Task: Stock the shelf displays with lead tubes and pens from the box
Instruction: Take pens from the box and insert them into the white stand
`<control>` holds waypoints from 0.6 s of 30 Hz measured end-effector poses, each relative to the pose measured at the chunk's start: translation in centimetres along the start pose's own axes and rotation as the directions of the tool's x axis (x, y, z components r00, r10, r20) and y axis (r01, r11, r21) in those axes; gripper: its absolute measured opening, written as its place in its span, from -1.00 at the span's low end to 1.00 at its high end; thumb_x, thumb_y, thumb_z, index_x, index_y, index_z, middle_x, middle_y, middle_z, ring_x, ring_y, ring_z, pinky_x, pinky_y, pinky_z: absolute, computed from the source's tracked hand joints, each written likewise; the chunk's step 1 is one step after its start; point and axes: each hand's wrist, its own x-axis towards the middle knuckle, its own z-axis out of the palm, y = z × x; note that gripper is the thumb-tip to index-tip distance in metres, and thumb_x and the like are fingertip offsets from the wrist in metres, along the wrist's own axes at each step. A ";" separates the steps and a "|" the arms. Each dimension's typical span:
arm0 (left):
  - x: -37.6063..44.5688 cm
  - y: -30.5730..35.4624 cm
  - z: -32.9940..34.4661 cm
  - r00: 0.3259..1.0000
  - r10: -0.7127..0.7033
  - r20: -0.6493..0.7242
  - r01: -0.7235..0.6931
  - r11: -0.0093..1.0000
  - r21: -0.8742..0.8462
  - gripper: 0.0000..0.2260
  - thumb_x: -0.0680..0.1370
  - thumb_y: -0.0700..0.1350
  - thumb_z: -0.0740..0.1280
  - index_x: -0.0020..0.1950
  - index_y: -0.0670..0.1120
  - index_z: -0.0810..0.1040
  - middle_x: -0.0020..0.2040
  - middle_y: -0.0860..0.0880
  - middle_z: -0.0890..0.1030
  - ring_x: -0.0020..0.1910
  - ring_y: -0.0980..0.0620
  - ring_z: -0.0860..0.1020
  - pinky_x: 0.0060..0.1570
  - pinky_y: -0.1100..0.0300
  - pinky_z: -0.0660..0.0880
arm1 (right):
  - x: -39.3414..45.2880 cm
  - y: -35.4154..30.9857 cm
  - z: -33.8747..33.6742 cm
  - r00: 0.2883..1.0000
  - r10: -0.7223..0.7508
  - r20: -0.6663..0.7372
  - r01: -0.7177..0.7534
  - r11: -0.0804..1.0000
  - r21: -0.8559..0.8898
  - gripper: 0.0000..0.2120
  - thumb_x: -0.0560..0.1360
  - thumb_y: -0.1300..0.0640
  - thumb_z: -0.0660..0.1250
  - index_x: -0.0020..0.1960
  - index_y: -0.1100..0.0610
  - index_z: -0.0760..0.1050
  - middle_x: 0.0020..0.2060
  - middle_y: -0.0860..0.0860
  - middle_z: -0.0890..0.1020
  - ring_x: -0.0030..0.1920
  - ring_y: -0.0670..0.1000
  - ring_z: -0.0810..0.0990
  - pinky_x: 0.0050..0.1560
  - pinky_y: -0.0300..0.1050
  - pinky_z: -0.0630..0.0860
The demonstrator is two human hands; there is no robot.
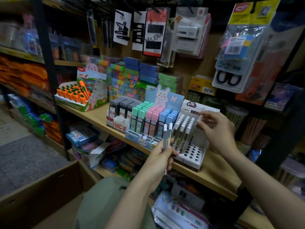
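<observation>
My left hand (162, 152) grips two slim white-capped clear pens (167, 138); my right hand (214, 129) pinches another over the white perforated cardboard display (193, 151) at two o'clock. Restocking is underway; next, I'd seat it in a free hole.

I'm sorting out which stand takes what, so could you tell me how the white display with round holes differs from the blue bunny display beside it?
The white display holds slim white-capped pens upright in round holes, with its front holes empty; the blue bunny display holds flat pastel cases in green, pink and blue rows. The white display has a plain printed backboard, the blue one a cartoon rabbit. Both stand on the wooden shelf.
</observation>
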 end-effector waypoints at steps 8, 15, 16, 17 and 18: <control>-0.2 0.3 -0.1 0.999 0.041 0.026 -0.041 0.999 -0.009 -0.82 0.64 -0.19 0.23 0.23 -0.09 0.50 -0.07 0.02 0.71 -0.34 0.16 0.45 -0.31 0.32 0.44 | -1.3 0.1 1.1 1.000 -0.015 0.026 0.018 0.990 -0.137 -0.76 0.46 0.24 0.46 0.12 0.12 0.63 -0.06 -0.05 0.54 -0.18 -0.21 0.56 -0.20 -0.54 0.40; -0.4 0.3 -0.1 0.999 0.025 0.024 -0.023 0.999 -0.049 -0.83 0.63 -0.16 0.26 0.18 0.01 0.56 -0.04 0.02 0.71 -0.35 0.18 0.46 -0.33 0.33 0.43 | -2.5 -1.8 -0.2 0.988 -0.131 -0.076 0.126 0.990 -0.067 -0.76 0.50 0.17 0.42 0.16 0.04 0.60 -0.08 -0.11 0.53 -0.18 -0.20 0.55 -0.16 -0.51 0.44; -0.4 0.3 -0.1 0.999 0.036 0.025 -0.035 0.999 -0.036 -0.83 0.63 -0.15 0.26 0.16 0.03 0.57 -0.04 0.03 0.71 -0.34 0.18 0.45 -0.32 0.33 0.42 | -2.8 -2.4 -0.4 0.989 -0.135 -0.053 0.136 0.991 0.012 -0.79 0.50 0.14 0.42 0.13 -0.03 0.59 -0.13 -0.16 0.58 -0.17 -0.20 0.58 -0.16 -0.48 0.47; -0.4 0.3 -0.1 0.999 0.046 0.027 -0.046 0.999 -0.017 -0.84 0.63 -0.14 0.26 0.15 0.04 0.57 -0.03 0.04 0.71 -0.34 0.18 0.45 -0.31 0.33 0.41 | -3.1 -3.1 -0.3 0.993 -0.117 0.008 0.116 0.989 0.091 -0.80 0.50 0.10 0.43 0.11 -0.07 0.59 -0.16 -0.18 0.63 -0.17 -0.21 0.61 -0.17 -0.46 0.49; -0.4 0.3 -0.1 0.998 0.051 0.027 -0.051 0.999 0.008 -0.84 0.63 -0.14 0.26 0.15 0.05 0.58 -0.02 0.04 0.71 -0.32 0.18 0.46 -0.29 0.33 0.42 | -3.4 -3.7 -0.1 0.992 -0.091 0.083 0.078 0.985 0.153 -0.79 0.49 0.06 0.43 0.12 -0.09 0.59 -0.17 -0.21 0.65 -0.16 -0.23 0.63 -0.17 -0.43 0.52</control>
